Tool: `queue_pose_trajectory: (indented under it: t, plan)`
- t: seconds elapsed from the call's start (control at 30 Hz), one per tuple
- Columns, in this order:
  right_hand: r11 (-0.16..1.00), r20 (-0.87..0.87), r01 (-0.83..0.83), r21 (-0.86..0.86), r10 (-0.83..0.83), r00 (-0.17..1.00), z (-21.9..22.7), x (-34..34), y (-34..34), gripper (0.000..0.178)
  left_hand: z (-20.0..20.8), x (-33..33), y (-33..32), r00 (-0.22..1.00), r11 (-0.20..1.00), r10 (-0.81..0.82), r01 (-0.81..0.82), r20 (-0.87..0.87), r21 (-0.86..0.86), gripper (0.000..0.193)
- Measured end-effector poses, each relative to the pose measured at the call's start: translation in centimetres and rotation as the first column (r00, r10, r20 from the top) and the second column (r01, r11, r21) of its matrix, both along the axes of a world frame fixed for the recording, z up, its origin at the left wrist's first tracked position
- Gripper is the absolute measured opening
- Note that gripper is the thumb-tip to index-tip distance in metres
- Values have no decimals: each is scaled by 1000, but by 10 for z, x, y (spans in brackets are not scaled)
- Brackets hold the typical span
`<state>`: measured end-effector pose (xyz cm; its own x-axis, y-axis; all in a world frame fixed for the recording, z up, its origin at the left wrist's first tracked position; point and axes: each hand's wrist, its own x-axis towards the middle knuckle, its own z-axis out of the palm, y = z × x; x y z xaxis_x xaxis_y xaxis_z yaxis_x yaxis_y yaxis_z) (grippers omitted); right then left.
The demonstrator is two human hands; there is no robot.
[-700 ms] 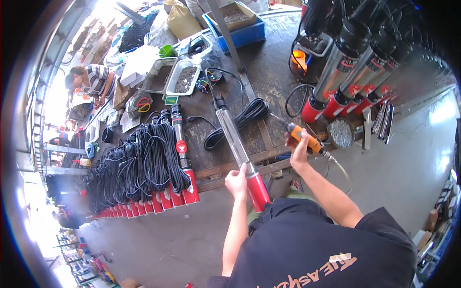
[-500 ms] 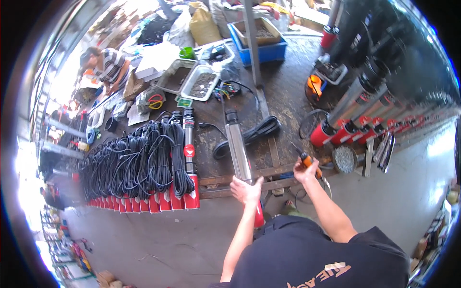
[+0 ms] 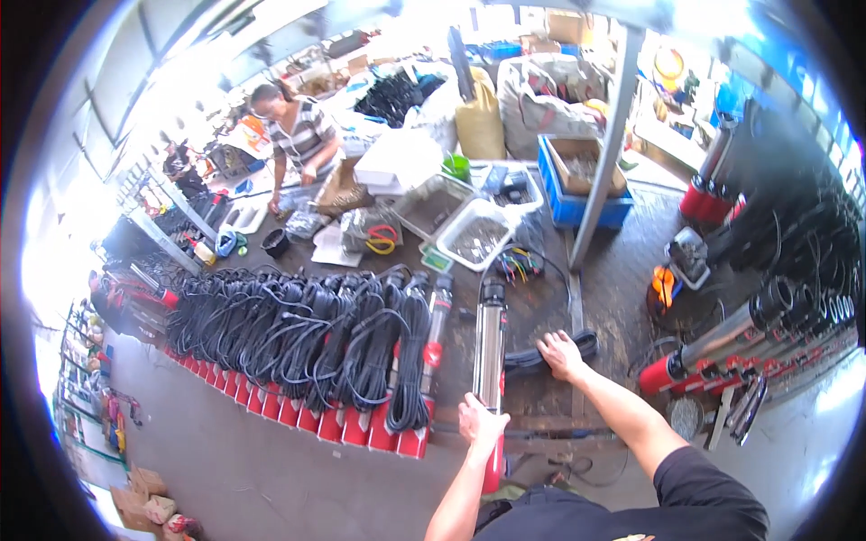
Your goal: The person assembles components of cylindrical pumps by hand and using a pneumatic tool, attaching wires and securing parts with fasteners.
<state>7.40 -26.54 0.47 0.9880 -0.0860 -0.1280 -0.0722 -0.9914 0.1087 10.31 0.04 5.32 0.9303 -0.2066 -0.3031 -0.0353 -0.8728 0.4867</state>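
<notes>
A submersible pump (image 3: 488, 347) with a shiny steel tube, black top fitting and red lower end lies lengthwise before me, its red end past the table's near edge. My left hand (image 3: 480, 422) is wrapped round its lower part. To its right, a coil of black cable (image 3: 524, 361) lies on the dark table. My right hand (image 3: 563, 357) is over that coil with its fingers apart, apparently touching it. A bundle of coloured wires (image 3: 520, 264) sits near the pump's top end. Left of the pump stretches a row of similar red-ended pumps (image 3: 408, 442) topped with bundled black cables (image 3: 361, 347).
White trays of small parts (image 3: 476, 236) and a blue crate (image 3: 588, 213) stand farther back, beside a metal post (image 3: 606, 149). More red-ended tubes (image 3: 663, 372) stack at right, near a tub of small metal pieces (image 3: 686, 417). Another person (image 3: 302, 135) works at far left.
My right hand has let go of the orange-and-black power screwdriver and moved up onto the coiled cable. My left hand still grips the pump. The view has shifted, showing more of the far side.
</notes>
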Motion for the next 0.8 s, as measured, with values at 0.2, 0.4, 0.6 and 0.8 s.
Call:
queue_pose_trajectory:
  t: [0.2, 0.4, 0.6, 0.8]
  plan:
    - [999, 165, -40, -31, 44, 985, 106, -7, -32, 37, -13, 61, 1, 1000, 995, -9, 7, 15, 96, 94]
    - [950, 461, 223, 217, -301, 835, 238, -66, -30, 35, -45, 80, -8, 1000, 991, -18, 18, -2, 132, 99]
    - [29, -57, 122, 992, -763, 643, 284, -91, 27, 42, -77, 8, 2, 761, 954, -297, 263, 577, 145, 56]
    - [-461, -244, -109, 880, -637, 731, 265, -71, 72, 57, -70, 41, 31, 722, 932, -323, 354, 613, 74, 37]
